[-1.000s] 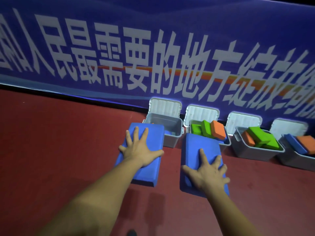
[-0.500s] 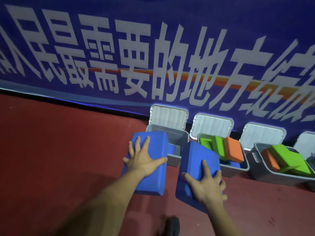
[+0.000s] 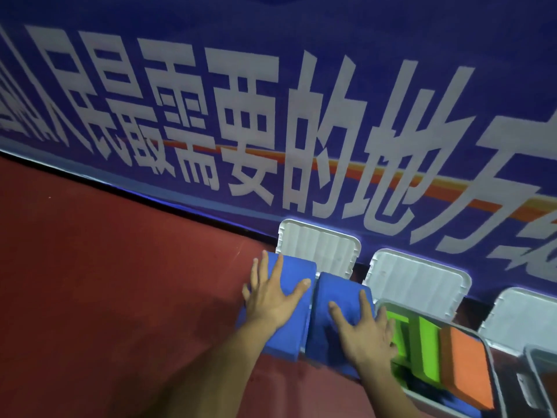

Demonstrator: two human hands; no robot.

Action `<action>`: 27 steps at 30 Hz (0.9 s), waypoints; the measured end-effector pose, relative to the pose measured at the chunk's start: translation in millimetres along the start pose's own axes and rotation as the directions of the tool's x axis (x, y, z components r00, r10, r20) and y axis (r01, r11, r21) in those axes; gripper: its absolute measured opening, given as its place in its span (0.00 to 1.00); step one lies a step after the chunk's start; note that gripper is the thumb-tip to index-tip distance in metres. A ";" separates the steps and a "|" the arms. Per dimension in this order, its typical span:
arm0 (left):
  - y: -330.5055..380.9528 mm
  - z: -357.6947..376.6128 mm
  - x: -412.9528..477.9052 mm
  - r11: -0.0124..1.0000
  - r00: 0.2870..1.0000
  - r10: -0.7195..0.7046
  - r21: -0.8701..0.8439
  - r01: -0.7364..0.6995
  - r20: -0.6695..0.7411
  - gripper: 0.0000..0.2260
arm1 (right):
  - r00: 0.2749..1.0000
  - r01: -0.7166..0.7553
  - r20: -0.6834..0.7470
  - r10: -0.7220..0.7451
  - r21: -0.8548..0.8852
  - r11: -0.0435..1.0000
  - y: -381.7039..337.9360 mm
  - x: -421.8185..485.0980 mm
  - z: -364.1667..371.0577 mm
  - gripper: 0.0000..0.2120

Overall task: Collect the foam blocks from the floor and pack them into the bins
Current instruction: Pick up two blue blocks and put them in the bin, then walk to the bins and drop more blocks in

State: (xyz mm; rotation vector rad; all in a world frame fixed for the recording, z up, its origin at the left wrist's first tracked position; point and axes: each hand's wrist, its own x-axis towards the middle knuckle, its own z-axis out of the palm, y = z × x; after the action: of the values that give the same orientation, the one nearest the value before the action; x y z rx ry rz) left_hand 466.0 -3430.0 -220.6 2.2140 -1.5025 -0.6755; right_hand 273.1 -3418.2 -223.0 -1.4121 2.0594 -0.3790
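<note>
Two blue foam blocks lie side by side over the leftmost bin, hiding most of it. My left hand (image 3: 271,300) lies flat with spread fingers on the left blue block (image 3: 283,342), its fingertips reaching past the far left edge. On the right blue block (image 3: 334,288) my right hand (image 3: 364,330) rests the same way, fingers straight. The two blocks touch along their inner edges. Behind them the leftmost bin's white lid (image 3: 319,251) stands open against the banner.
The second grey bin (image 3: 422,396) to the right holds green blocks (image 3: 428,348) and an orange block (image 3: 464,366); its lid (image 3: 419,282) stands open. A third bin (image 3: 539,372) and lid (image 3: 524,321) are at the right edge. Red floor stretches to the left, a blue banner wall behind.
Both hands have carried the blue blocks forward to the leftmost bin and brought them together. The view has moved closer to the bins.
</note>
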 end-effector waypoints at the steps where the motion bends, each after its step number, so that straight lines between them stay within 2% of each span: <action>1: 3.1 6.4 14.7 1.000 1.000 0.007 -0.005 -0.007 -0.020 0.36 | 1.000 0.018 -0.017 -0.018 -0.026 1.000 -2.2 17.6 0.8 0.40; 3: 3.1 16.2 32.9 0.999 0.999 0.035 0.010 -0.035 -0.019 0.30 | 0.998 0.056 -0.018 -0.058 -0.095 0.994 -0.2 40.1 5.6 0.36; 6: -0.1 25.5 43.4 0.994 0.996 0.084 0.077 -0.083 -0.004 0.28 | 0.998 0.064 0.009 -0.064 -0.124 0.990 8.4 56.5 15.1 0.32; 9: -4.3 28.2 46.3 0.987 0.994 0.107 0.119 -0.103 -0.027 0.31 | 0.995 0.077 0.070 -0.066 -0.181 0.980 7.7 65.2 26.2 0.31; 14: -19.3 19.8 32.9 0.995 0.992 0.092 0.055 -0.088 -0.088 0.39 | 0.976 0.183 0.160 -0.148 -0.235 0.955 -29.0 58.5 46.2 0.30; 18: -63.4 4.9 -3.8 0.999 0.989 0.006 0.038 0.000 -0.149 0.35 | 0.932 0.326 0.248 -0.264 -0.256 0.910 -68.9 17.4 76.5 0.31; 22: -137.3 -22.1 -65.0 0.993 0.972 -0.096 0.052 0.110 -0.213 0.34 | 0.854 0.481 0.354 -0.381 -0.263 0.836 -96.6 -51.7 129.6 0.30; 25: -212.6 -44.8 -121.2 0.965 0.924 -0.243 0.024 0.261 -0.296 0.33 | 0.782 0.591 0.433 -0.449 -0.287 0.754 -114.9 -118.8 174.3 0.30; 27: -264.8 -59.5 -168.0 0.944 0.861 -0.314 -0.033 0.329 -0.399 0.30 | 0.721 0.664 0.494 -0.486 -0.290 0.689 -125.9 -172.2 203.5 0.31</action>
State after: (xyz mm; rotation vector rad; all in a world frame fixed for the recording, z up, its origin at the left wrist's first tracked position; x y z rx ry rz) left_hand 646.8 -3176.3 -289.9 2.4695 -0.9586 -0.2554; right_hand 536.1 -3289.4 -257.2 -2.2407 1.3643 0.1523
